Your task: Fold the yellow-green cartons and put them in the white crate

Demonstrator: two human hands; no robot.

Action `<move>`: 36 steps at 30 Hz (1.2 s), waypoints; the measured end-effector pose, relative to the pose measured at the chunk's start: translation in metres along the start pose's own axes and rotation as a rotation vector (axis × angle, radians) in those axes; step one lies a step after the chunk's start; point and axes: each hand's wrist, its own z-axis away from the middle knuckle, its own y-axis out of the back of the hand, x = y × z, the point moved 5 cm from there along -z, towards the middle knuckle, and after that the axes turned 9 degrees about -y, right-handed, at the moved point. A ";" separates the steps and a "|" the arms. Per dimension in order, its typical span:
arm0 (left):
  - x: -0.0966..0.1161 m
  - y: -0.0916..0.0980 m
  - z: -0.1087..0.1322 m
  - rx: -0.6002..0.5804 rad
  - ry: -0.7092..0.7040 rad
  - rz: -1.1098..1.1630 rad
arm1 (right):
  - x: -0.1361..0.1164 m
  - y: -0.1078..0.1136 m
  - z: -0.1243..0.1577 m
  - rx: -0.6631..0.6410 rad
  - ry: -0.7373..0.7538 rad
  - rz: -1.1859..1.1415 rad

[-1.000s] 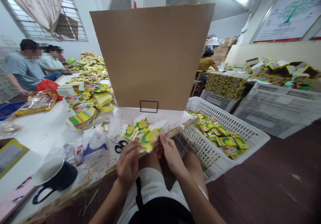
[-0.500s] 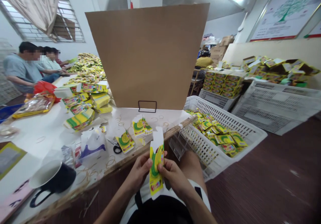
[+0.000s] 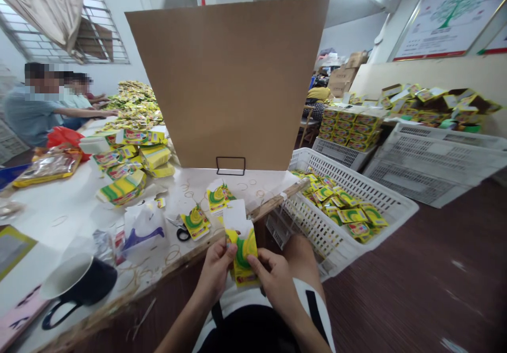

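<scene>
Holding: the left hand (image 3: 216,264) and right hand (image 3: 274,273) share one yellow-green carton (image 3: 243,250), over the lap and just off the near edge of the table (image 3: 59,237).
Left grip: closed on the carton's left side, thumb on the printed face; the other fingers are partly hidden.
Right grip: closed at the lower right edge, thumb on the print, fingers curled in.
White flap: the carton's pale flap (image 3: 235,216) points away from the person, past the table edge in view.
Table, near the hands: a small stack of printed cartons (image 3: 218,197), another printed pile (image 3: 196,223) to its left, black-handled scissors (image 3: 182,234) partly under that pile.
Table, left side: a dark mug (image 3: 89,283), a tissue pack (image 3: 144,229), larger yellow-green bundles (image 3: 122,188).
Cardboard panel: a tall brown panel (image 3: 229,84) stands upright behind a wire stand (image 3: 231,157).
White basket: right of the table, the basket (image 3: 336,171) holds many yellow-green packs (image 3: 352,216).
</scene>
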 end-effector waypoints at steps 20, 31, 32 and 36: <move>0.013 -0.015 0.020 -0.417 0.072 -0.022 | -0.028 0.028 0.002 -0.202 0.027 -0.036; 0.014 -0.012 0.017 -0.414 0.161 -0.085 | -0.020 0.040 -0.002 0.089 0.149 -0.118; 0.012 -0.011 0.016 -0.385 0.124 -0.110 | -0.017 0.043 -0.003 0.129 0.118 -0.157; 0.011 -0.012 0.014 -0.331 0.001 -0.262 | -0.014 0.037 -0.005 -0.092 -0.075 -0.098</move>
